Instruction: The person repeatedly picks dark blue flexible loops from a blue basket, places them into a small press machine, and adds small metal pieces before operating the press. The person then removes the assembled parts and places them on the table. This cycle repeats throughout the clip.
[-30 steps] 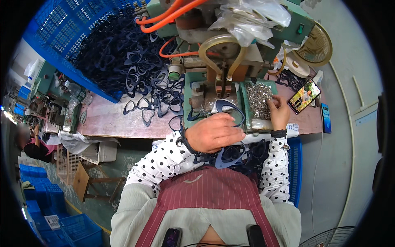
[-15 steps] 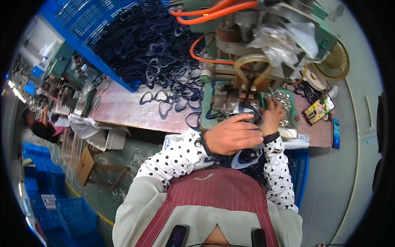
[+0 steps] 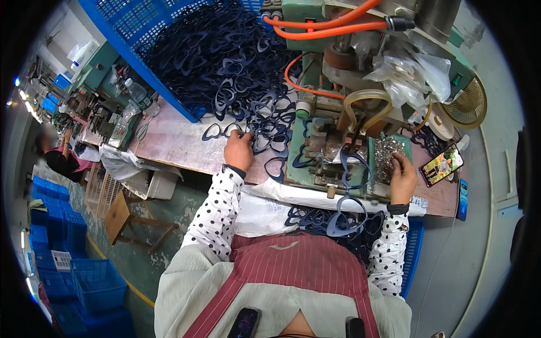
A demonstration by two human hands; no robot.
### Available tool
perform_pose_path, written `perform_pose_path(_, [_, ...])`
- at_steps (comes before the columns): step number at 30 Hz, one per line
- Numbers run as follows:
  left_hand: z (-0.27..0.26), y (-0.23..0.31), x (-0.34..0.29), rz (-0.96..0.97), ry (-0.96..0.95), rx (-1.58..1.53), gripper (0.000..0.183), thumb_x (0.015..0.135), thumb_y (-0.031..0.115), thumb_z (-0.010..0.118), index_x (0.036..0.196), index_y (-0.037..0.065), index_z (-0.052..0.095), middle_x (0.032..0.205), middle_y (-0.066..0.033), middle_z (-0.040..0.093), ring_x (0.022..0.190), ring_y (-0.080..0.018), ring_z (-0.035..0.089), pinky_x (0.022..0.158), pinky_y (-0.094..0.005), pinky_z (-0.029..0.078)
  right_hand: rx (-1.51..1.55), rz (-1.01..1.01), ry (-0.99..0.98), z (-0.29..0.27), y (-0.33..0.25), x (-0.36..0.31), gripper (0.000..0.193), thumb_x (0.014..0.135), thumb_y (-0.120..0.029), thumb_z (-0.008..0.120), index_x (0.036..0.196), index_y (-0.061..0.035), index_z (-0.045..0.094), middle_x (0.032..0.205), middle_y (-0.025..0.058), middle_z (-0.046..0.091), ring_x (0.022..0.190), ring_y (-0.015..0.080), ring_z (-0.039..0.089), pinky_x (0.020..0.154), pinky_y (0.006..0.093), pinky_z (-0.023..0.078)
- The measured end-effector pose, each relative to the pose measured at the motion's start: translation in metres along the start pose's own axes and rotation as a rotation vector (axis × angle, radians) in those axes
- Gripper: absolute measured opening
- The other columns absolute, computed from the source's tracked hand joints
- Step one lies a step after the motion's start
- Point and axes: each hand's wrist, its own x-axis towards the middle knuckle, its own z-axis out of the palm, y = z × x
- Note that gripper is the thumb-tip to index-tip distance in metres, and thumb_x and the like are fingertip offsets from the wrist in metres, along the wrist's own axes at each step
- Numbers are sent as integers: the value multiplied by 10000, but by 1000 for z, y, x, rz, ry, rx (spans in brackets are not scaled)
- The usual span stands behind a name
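At the near edge of a loose pile of dark blue heart-shaped glasses frames (image 3: pixel 228 93), my left hand (image 3: pixel 239 152) has its fingers closed at one frame (image 3: pixel 212 132). My right hand (image 3: pixel 403 180) is at a heap of small silvery metal parts (image 3: pixel 389 153) on the green machine bed; its fingers are bent together at the heap's edge, and what they pinch is too small to make out. Between my hands, a dark blue glasses frame (image 3: pixel 346 224) hangs from the machine's clamp area (image 3: pixel 332 152) over the front edge, one rim up and one down.
A blue basket (image 3: pixel 186 110) tips toward the tabletop at the back left. Orange hoses (image 3: pixel 332 29) cross above the machine. A lit phone (image 3: pixel 441 165) and a small fan (image 3: pixel 468 104) are at the right. More frames lie on my lap. A wooden stool (image 3: pixel 119 219) stands left.
My hands have parted: the left moved left to the pile, the right moved right to the metal parts. The glasses frame they were at now hangs at the machine without them.
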Motion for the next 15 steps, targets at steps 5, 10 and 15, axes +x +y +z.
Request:
perform_pose_path(5, [6, -12, 2, -152, -244, 227, 170, 763, 133, 637, 925, 86, 657, 974, -189, 584, 660, -372, 647, 585, -446, 537, 143, 179, -33, 1, -11, 0, 85, 825, -70, 678, 906, -59, 698, 859, 100, 690, 765, 230, 647, 699, 318, 492])
perform_pose_path(10, [-34, -7, 11, -107, -142, 232, 88, 834, 115, 559, 900, 68, 592, 772, -158, 642, 650, -352, 644, 546, -452, 512, 237, 126, 32, 2, -19, 4, 92, 825, -42, 675, 915, -36, 691, 841, 66, 669, 682, 150, 605, 640, 262, 475])
perform_pose_path(15, [-102, 97, 31, 265, 234, -208, 246, 767, 1, 601, 997, 83, 632, 794, -81, 647, 726, -295, 618, 665, -433, 458, 545, 163, -107, -9, -68, 9, 141, 826, -1, 634, 950, 3, 703, 797, 2, 663, 666, 56, 525, 617, 205, 432])
